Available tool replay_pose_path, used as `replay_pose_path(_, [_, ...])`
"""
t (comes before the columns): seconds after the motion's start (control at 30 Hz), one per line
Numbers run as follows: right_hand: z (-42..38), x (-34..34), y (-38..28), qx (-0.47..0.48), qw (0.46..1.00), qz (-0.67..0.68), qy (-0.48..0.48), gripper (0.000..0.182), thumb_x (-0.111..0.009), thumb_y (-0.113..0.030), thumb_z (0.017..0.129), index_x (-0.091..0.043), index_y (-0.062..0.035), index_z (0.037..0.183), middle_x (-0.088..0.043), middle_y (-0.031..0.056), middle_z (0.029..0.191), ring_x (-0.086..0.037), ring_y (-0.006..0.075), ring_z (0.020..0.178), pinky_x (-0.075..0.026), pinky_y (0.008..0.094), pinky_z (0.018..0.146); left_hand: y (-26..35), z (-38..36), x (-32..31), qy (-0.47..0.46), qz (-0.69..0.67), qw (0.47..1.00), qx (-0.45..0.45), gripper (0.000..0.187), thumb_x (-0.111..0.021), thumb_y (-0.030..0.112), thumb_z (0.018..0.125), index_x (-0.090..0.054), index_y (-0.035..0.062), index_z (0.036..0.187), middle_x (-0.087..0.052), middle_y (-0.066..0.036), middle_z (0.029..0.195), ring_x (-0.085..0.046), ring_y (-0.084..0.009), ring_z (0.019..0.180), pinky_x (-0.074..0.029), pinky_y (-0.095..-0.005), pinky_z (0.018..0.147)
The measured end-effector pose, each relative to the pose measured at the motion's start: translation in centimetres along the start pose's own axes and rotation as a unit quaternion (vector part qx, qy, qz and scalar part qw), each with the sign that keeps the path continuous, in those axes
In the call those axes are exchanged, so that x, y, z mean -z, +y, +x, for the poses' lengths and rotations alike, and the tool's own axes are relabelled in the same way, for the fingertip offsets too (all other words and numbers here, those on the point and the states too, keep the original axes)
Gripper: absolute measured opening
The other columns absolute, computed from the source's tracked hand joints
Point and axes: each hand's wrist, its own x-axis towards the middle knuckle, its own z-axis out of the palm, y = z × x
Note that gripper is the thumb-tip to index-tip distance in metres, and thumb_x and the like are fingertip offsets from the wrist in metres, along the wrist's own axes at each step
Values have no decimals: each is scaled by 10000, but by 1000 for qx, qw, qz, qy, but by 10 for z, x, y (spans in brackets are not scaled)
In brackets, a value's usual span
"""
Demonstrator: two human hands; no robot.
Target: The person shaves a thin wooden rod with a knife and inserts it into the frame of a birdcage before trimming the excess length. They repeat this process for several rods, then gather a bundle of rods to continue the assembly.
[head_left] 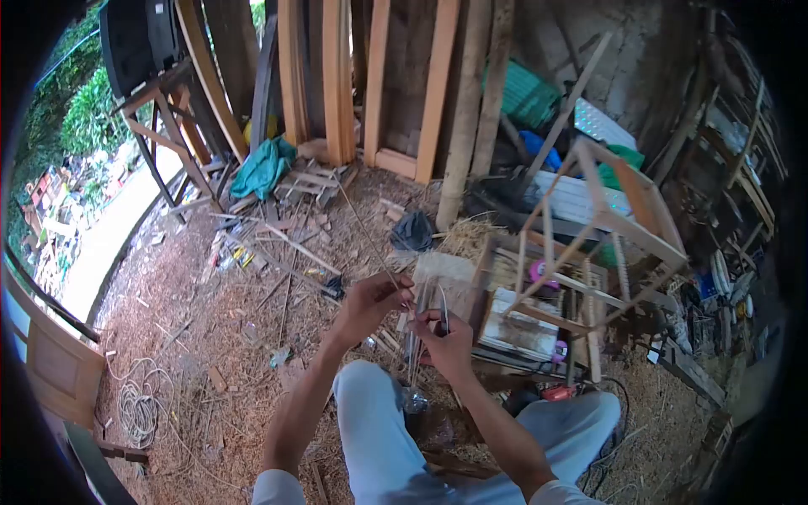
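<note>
My left hand is closed in a pinch above my knees. A long thin stick runs from its fingers up and away to the left. Close beside it, my right hand pinches thin pale strips, one of which bends in a curve above the fingers. The fingertips of both hands nearly meet, and what lies exactly between them is too small to make out. More strands hang down below the hands toward the ground.
A wooden frame stands at the right over a box with items. Coiled rope lies at the left on ground strewn with shavings. Tall wooden frames lean at the back, near a green cloth and a black bag.
</note>
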Motion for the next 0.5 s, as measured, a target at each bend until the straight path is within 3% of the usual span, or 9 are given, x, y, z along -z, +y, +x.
replay_pose_path(0.03, [-9, 12, -24, 14, 1000, -6, -5, 143, -711, -155, 764, -648, -41, 822, -510, -41, 592, -408, 14, 488, -333, 212, 403, 12, -5, -16, 29, 10, 999, 20, 227, -562, 16, 867, -550, -22, 1090, -599, -83, 943, -610, -134, 828, -524, -263, 722])
replay_pose_path(0.07, [-20, 31, -51, -14, 999, -42, -17, 173, -724, -148, 749, -656, -25, 850, -562, 11, 624, -445, 42, 504, -377, 237, 459, 16, -9, -29, 41, -41, 998, -29, 187, -566, -30, 844, -554, -36, 1031, -587, -75, 908, -618, -157, 818, -554, -295, 727])
replay_pose_path(0.1, [-27, 46, -58, -11, 999, -45, -7, 173, -724, -148, 749, -656, -25, 850, -562, 11, 624, -445, 42, 504, -377, 237, 459, 25, -12, -40, 31, -43, 998, -33, 187, -566, -30, 844, -554, -36, 1031, -587, -75, 908, -618, -157, 818, -554, -295, 727])
replay_pose_path(0.17, [-41, 78, -68, 9, 998, -60, -12, 102, -689, -75, 762, -677, -32, 854, -628, 54, 689, -605, 127, 630, -459, 298, 524, 43, -20, -62, 137, -99, 983, -68, 117, -559, -41, 841, -542, -51, 956, -579, -79, 890, -633, -201, 813, -575, -329, 732])
replay_pose_path(0.2, [-42, 98, -40, 135, 979, -150, 10, 136, -701, -94, 746, -680, -32, 866, -637, 104, 708, -632, 226, 643, -478, 333, 557, 59, -24, -75, 157, -107, 980, -57, 67, -561, -60, 833, -516, -52, 881, -565, -89, 873, -645, -234, 818, -584, -343, 714])
replay_pose_path(0.23, [-49, 111, -46, 139, 978, -152, 16, 136, -701, -94, 746, -680, -32, 866, -637, 104, 708, -632, 226, 643, -478, 333, 557, 63, -25, -86, 152, -108, 981, -62, 67, -561, -60, 833, -516, -52, 881, -565, -89, 873, -645, -234, 818, -584, -343, 714])
replay_pose_path(0.3, [-66, 132, -65, 82, 969, -229, 28, 159, -714, -145, 738, -673, -27, 835, -636, 153, 733, -623, 306, 654, -482, 365, 586, 67, -27, -106, 118, -100, 982, -105, 77, -565, -77, 823, -510, -48, 869, -556, -102, 903, -646, -243, 839, -585, -340, 710])
replay_pose_path(0.33, [-73, 139, -77, 95, 960, -256, 58, 165, -702, -180, 747, -660, -24, 782, -624, 161, 723, -614, 321, 655, -476, 378, 599, 66, -25, -119, 112, -112, 975, -155, 88, -551, -55, 839, -519, -31, 918, -566, -96, 835, -651, -257, 809, -584, -337, 662])
replay_pose_path(0.5, [-85, 162, -86, 79, 951, -275, 114, 99, -656, -107, 770, -624, -14, 781, -612, 162, 747, -607, 330, 679, -467, 388, 610, 79, -14, -147, 85, -94, 981, -146, 91, -560, -47, 840, -516, -29, 918, -568, -96, 846, -651, -244, 811, -584, -333, 666])
